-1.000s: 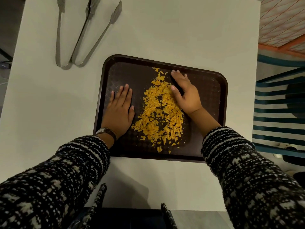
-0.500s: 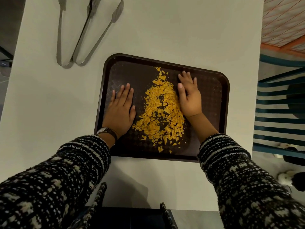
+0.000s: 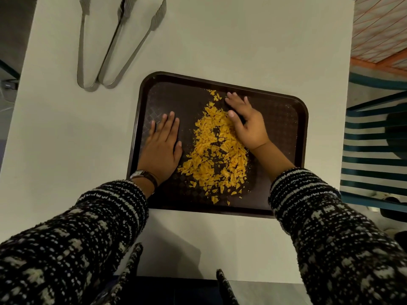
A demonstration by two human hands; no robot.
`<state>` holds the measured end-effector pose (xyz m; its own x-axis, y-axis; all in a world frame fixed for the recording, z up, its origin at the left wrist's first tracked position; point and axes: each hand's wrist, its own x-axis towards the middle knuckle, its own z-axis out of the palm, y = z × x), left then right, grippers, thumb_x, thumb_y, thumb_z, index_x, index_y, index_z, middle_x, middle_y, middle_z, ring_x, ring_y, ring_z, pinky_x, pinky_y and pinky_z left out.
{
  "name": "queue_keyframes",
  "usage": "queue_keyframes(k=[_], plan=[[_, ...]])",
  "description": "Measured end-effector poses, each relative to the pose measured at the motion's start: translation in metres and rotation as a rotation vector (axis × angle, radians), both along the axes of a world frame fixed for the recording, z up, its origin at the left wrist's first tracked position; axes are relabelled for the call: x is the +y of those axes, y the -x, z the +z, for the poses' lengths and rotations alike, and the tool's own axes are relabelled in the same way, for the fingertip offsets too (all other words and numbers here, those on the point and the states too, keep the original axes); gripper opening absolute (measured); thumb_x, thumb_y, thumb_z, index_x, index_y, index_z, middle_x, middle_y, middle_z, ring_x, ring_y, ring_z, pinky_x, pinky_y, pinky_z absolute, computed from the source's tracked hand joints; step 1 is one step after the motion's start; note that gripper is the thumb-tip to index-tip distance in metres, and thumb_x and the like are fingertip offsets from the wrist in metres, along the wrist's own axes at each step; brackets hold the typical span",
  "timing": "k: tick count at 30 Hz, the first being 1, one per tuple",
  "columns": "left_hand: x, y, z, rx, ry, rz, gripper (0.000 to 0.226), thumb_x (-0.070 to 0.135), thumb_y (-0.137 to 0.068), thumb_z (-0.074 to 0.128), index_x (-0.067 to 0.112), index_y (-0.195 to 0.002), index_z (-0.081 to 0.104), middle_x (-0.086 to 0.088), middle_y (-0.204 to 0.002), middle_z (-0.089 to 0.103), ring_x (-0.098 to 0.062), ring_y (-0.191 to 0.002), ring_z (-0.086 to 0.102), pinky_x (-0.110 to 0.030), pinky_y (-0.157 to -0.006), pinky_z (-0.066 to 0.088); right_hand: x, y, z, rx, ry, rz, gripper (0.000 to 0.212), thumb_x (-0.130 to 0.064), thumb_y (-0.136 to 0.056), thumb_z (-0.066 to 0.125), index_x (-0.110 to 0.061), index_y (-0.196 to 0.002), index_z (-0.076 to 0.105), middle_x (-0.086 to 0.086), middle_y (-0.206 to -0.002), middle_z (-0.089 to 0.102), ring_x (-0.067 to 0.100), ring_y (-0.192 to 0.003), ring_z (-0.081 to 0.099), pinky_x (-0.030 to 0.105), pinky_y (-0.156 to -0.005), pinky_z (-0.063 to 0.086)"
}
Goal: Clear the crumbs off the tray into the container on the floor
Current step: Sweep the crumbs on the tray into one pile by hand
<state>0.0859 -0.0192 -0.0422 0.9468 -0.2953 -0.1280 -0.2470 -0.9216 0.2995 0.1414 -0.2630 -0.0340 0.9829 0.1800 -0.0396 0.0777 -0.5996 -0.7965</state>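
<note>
A dark brown tray (image 3: 284,119) lies on the white table (image 3: 242,40). A heap of orange-yellow crumbs (image 3: 215,150) covers its middle. My left hand (image 3: 161,148) rests flat on the tray's left part, fingers straight, just left of the heap. My right hand (image 3: 246,124) lies on the right side of the heap, fingers extended, its edge touching the crumbs. The container on the floor is not in view.
Two metal tongs (image 3: 110,45) lie on the table at the far left. A teal-and-white striped chair (image 3: 374,150) stands beyond the table's right edge. The near table edge runs just below my sleeves.
My right hand has slid a little left into the crumbs, pushing the heap's right side inward. My left hand has stayed in place.
</note>
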Motion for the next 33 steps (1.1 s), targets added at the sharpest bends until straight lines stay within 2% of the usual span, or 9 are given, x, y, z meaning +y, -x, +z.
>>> queue_keyframes(k=[4,9,14,20,22,24,26,28,33], plan=[[0.000,0.000,0.001,-0.003,0.013,0.003,0.058,0.031,-0.094,0.025,0.004,-0.146,0.019,-0.012,-0.155,0.016,-0.021,-0.144,0.007,-0.026,-0.115,-0.014,0.013,0.002,-0.001,0.017,-0.034,0.080,0.057,-0.046,-0.094,0.040,-0.003,-0.132,0.051,0.015,-0.140,0.048,0.021,-0.137,0.037,0.037,-0.120,0.016],[0.000,-0.001,0.001,0.002,0.015,0.002,0.059,0.031,-0.094,0.023,0.004,-0.146,0.020,-0.013,-0.155,0.016,-0.022,-0.144,0.008,-0.027,-0.115,-0.014,0.023,-0.002,0.015,0.013,-0.274,-0.122,0.071,-0.061,-0.089,0.039,0.000,-0.112,0.066,0.013,-0.113,0.068,0.020,-0.111,0.063,0.040,-0.096,0.051],[0.000,-0.001,0.001,0.001,0.026,0.004,0.058,0.031,-0.094,0.024,0.004,-0.146,0.020,-0.013,-0.155,0.016,-0.022,-0.144,0.008,-0.027,-0.115,-0.013,0.027,-0.020,0.015,-0.013,-0.124,0.141,0.065,-0.052,-0.092,0.042,0.003,-0.122,0.058,0.019,-0.132,0.055,0.022,-0.130,0.046,0.037,-0.114,0.032],[0.000,0.000,-0.001,-0.004,0.010,0.008,0.058,0.031,-0.094,0.024,0.005,-0.145,0.021,-0.013,-0.155,0.018,-0.022,-0.144,0.010,-0.029,-0.115,-0.011,0.025,-0.037,0.008,-0.050,0.227,0.471,0.060,-0.044,-0.091,0.045,-0.001,-0.132,0.051,0.016,-0.146,0.040,0.026,-0.141,0.030,0.037,-0.119,0.018],[0.000,0.000,-0.001,-0.004,0.007,0.009,0.058,0.031,-0.094,0.024,0.005,-0.145,0.021,-0.013,-0.155,0.018,-0.022,-0.144,0.010,-0.028,-0.115,-0.012,0.023,-0.034,0.008,-0.049,0.234,0.473,0.061,-0.045,-0.090,0.046,-0.001,-0.132,0.050,0.016,-0.146,0.041,0.025,-0.140,0.031,0.036,-0.119,0.018],[0.000,0.000,-0.001,-0.003,0.010,0.009,0.058,0.031,-0.094,0.024,0.004,-0.145,0.021,-0.013,-0.155,0.019,-0.023,-0.144,0.011,-0.029,-0.115,-0.012,0.024,-0.029,0.011,-0.004,0.116,0.377,0.058,-0.044,-0.090,0.047,0.000,-0.128,0.055,0.017,-0.137,0.051,0.023,-0.134,0.043,0.038,-0.116,0.028],[0.000,0.000,-0.001,-0.002,0.011,0.006,0.058,0.032,-0.094,0.023,0.004,-0.145,0.021,-0.013,-0.154,0.019,-0.024,-0.144,0.011,-0.029,-0.116,-0.011,0.027,-0.023,0.017,0.044,-0.048,0.252,0.055,-0.045,-0.089,0.049,0.001,-0.116,0.063,0.018,-0.120,0.064,0.021,-0.118,0.058,0.040,-0.103,0.046],[0.001,-0.001,-0.001,0.000,0.009,0.005,0.059,0.032,-0.094,0.022,0.004,-0.145,0.021,-0.013,-0.154,0.018,-0.023,-0.144,0.011,-0.030,-0.115,-0.011,0.029,-0.018,0.021,0.022,-0.103,0.204,0.057,-0.048,-0.090,0.049,0.002,-0.109,0.067,0.018,-0.110,0.069,0.020,-0.109,0.064,0.039,-0.092,0.053],[0.000,0.000,0.000,0.005,0.004,0.007,0.059,0.032,-0.094,0.022,0.005,-0.146,0.020,-0.012,-0.155,0.017,-0.021,-0.144,0.008,-0.029,-0.115,-0.011,0.022,-0.027,0.018,-0.028,0.031,0.248,0.053,-0.041,-0.091,0.047,0.001,-0.120,0.061,0.017,-0.130,0.058,0.024,-0.129,0.049,0.040,-0.112,0.036]])
